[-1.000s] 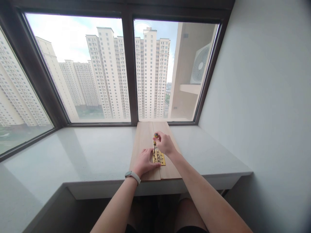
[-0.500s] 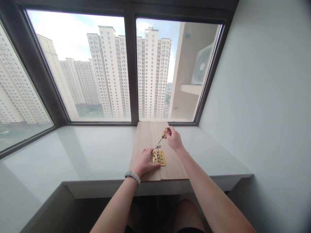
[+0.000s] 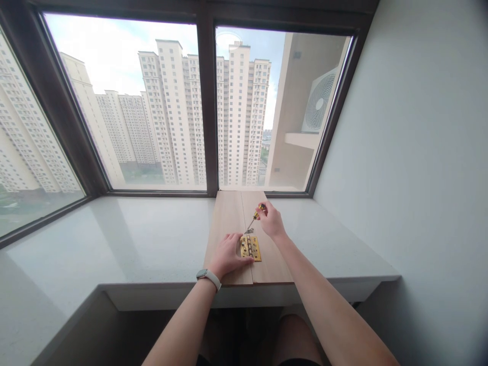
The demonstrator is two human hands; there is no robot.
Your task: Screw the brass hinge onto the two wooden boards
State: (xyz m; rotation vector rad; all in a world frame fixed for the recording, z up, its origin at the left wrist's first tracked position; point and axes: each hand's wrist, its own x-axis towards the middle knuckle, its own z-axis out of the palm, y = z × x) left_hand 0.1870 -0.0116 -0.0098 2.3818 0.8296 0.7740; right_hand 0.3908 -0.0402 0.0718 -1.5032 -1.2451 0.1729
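Note:
A gold-coloured butt hinge (image 3: 255,248) lies opened flat over the seam between two light wooden boards (image 3: 229,216). My left hand (image 3: 229,254) holds it, with the thumb at its near edge and the fingers along its left and far side. In my right hand (image 3: 271,221) is a screwdriver (image 3: 257,212) with a yellow and black handle, gripped from above. Its shaft slants down to the left, and the tip is near the hinge's far edge; whether it touches anything I cannot tell. A few small dark screws (image 3: 250,231) lie just beyond the hinge.
The boards rest on a white windowsill counter (image 3: 163,239) and reach past its front edge slightly. Dark-framed windows (image 3: 211,101) stand behind, with tall buildings outside. A pale wall (image 3: 400,152) rises on the right. My knees are below the counter.
The screwdriver's tip has come down slightly closer to the hinge's far edge. My left hand stays on the hinge, and the whole view has shifted a little.

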